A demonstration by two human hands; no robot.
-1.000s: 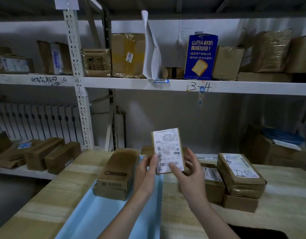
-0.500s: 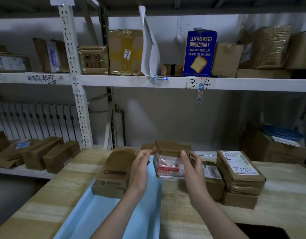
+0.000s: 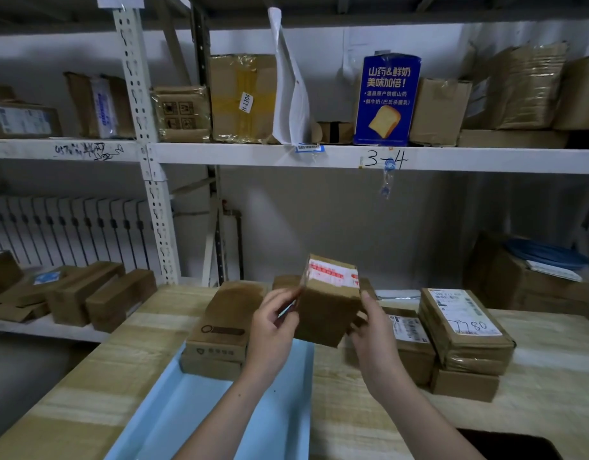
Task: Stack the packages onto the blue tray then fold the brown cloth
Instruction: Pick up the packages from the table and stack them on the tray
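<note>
Presently a small brown package [image 3: 329, 307] is gripped at its sides by left hand [image 3: 273, 330] and right hand [image 3: 372, 333], tilted above the blue tray [image 3: 200, 410], seemingly for placement beside the box [image 3: 223, 327] already there; the brown cloth is possibly the dark patch [image 3: 509, 443].

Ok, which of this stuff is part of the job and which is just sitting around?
Job: held package, left hand, right hand, blue tray, package on tray, table stack.
Lying about: shelf boxes, blue bread box.
</note>
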